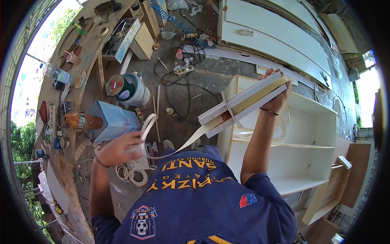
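Fingers of the right hand (279, 95) clasp a white panel (243, 103), mostly hidden; the left hand (118, 148) pinches edge strip (191, 140).

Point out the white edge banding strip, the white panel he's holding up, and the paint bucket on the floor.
Edge banding strip (191, 139): head view, on its flat middle stretch.
White panel (248, 101): head view, on its long near edge.
Paint bucket (136, 91): head view, on its white side wall.

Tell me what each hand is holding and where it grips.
The right hand grips the white board at its far end. The left hand pinches the pale edging strip near its loose end, by a small tool.
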Demonstrator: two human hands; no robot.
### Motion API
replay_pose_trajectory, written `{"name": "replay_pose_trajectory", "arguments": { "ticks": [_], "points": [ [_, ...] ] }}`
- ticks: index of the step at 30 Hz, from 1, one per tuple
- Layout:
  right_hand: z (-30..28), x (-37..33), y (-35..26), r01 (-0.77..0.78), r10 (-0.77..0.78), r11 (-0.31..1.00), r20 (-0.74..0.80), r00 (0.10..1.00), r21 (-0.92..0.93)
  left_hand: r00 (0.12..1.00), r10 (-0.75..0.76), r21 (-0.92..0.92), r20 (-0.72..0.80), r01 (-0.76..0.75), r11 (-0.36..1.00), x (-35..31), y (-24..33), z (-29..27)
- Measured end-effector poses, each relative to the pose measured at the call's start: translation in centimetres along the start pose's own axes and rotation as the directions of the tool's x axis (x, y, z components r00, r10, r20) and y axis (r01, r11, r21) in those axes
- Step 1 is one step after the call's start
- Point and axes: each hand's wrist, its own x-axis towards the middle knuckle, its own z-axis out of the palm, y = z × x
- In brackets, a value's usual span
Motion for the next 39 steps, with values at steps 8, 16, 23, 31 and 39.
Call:
{"name": "replay_pose_trajectory", "arguments": {
  "ticks": [8,16,23,31,39],
  "points": [
    [3.0,-0.9,3.0,-0.045,0.045,0.999,0.068,0.997,-0.007,0.943,0.283,-0.513,0.174,-0.159,0.843,16.4,8.9,5.3],
    [0.8,-1.8,1.5,-0.016,0.028,0.993,-0.105,0.994,0.118,0.861,0.351,-0.567,0.368,-0.091,0.819,17.7,11.1,6.0],
    [-4.6,-1.3,-1.2,0.073,-0.075,0.997,0.073,0.995,0.030,0.878,0.320,-0.535,0.355,-0.090,0.840,15.7,10.1,5.4],
    [-15.1,3.9,-15.1,0.252,-0.385,0.908,-0.430,0.817,-0.335,0.861,0.229,-0.422,0.455,-0.019,0.907,11.0,4.3,1.7],
    [-1.7,-6.8,3.1,-0.027,0.027,1.000,0.056,0.998,0.000,0.854,0.310,-0.451,0.418,-0.101,0.887,13.9,6.2,3.0]
  ]
}}
